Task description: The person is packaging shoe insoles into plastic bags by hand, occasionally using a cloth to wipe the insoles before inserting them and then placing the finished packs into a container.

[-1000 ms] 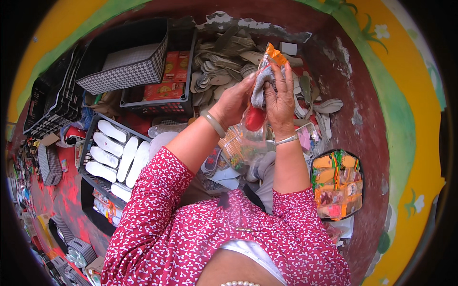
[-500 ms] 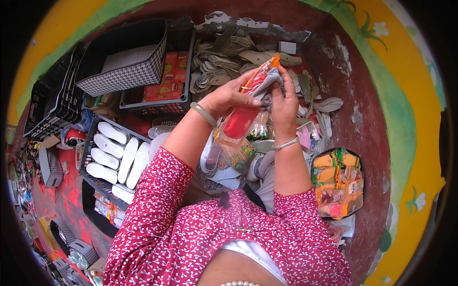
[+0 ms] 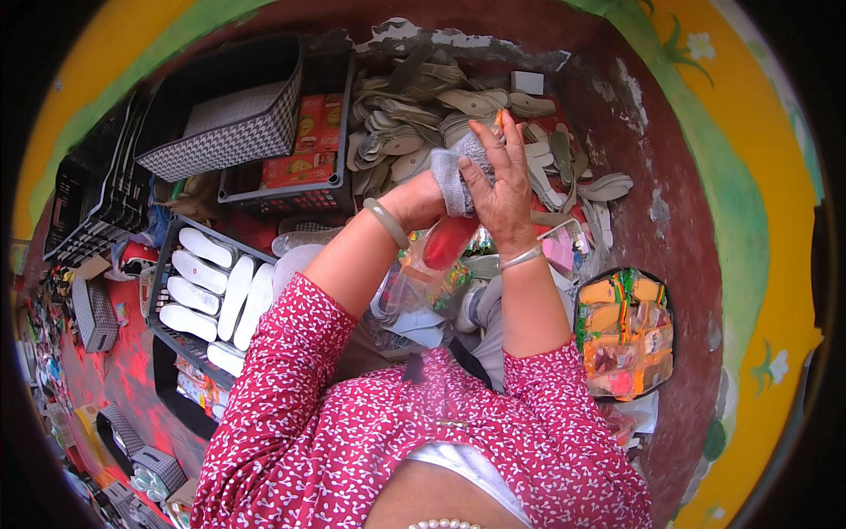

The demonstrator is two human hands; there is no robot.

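At frame centre, the right hand [image 3: 504, 189] and left hand [image 3: 423, 198] both clasp a grey fabric insole [image 3: 454, 176] in its clear, red-backed plastic packet [image 3: 432, 264]. The slippery, dangling packet could slide free.

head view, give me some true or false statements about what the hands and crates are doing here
1. Both hands, left hand and right hand, are on a grey cloth. True.
2. The black crate at the left holds white insoles. True.
3. The hands rest flat on the floor. False: they are raised over the pile of grey soles.
4. A clear bag with a red piece hangs below the hands. True.
5. The tray of orange packets sits at the left. False: it is at the right.
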